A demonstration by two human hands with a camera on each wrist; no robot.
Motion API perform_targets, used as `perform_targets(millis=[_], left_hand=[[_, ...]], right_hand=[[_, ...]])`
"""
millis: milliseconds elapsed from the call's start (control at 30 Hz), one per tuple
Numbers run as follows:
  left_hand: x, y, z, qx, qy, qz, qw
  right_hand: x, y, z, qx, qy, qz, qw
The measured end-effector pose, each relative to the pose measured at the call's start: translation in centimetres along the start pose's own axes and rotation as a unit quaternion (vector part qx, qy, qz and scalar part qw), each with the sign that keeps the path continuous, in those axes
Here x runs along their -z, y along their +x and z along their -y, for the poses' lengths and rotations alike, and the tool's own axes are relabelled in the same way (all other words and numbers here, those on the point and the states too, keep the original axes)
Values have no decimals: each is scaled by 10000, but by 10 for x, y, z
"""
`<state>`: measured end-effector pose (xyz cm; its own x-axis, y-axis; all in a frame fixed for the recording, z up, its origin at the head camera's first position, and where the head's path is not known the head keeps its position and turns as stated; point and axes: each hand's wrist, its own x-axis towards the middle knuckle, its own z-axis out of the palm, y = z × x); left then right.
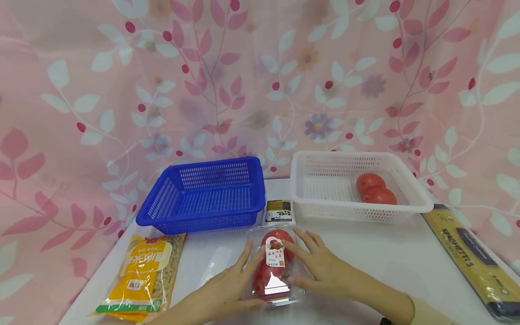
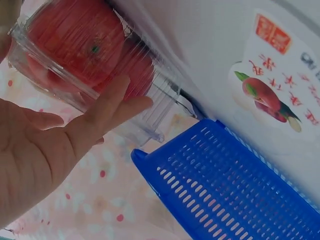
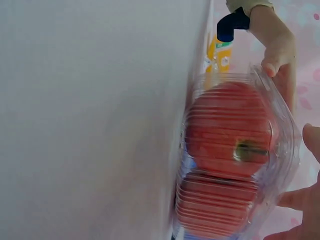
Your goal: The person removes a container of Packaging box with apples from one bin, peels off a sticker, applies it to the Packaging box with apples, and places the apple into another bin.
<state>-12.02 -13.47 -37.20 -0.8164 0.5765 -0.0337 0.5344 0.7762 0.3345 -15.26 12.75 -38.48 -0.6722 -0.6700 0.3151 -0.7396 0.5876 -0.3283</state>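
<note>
A clear plastic box of red fruit (image 1: 266, 275) lies on the white table between my two hands, with a white label on its lid. At its left side my left hand (image 1: 221, 286) has its fingers spread, the index finger along the edge and the thumb by the near edge. My right hand (image 1: 321, 266) reaches over the right edge, its fingers fairly straight and its fingertips on the box. Through the ridged side in the right wrist view, two round red fruits (image 3: 227, 130) show, one with a stem. Left fingertips overlap the box in the left wrist view.
A blue basket (image 1: 211, 221) stands behind at left; a white basket (image 1: 357, 207) with two red fruits (image 1: 379, 195) stands behind at right. Between them lies a small packet (image 1: 279, 211). A yellow bag (image 1: 140, 275) lies at left, a spaghetti pack (image 1: 467, 257) at right.
</note>
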Motion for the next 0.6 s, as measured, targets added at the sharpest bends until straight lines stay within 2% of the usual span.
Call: perform_targets(millis=[100, 200, 300, 433, 600], left_hand=[[-3, 2, -2, 15, -111, 74, 9999], [-7, 5, -3, -151, -185, 58, 9997], [-10, 9, -4, -293, -355, 53, 9989], [-9, 10, -8, -320, -574, -39, 9978], [-7, 8, -11, -218, -650, -164, 9975]], right_hand=[[-5, -2, 5, -473, 377, 413, 9973], [-9, -2, 9, -564, 452, 623, 9954], [-10, 0, 12, -477, 334, 579, 9966], [-8, -1, 12, -290, 275, 423, 9983], [-9, -1, 14, -3, 140, 167, 9998]])
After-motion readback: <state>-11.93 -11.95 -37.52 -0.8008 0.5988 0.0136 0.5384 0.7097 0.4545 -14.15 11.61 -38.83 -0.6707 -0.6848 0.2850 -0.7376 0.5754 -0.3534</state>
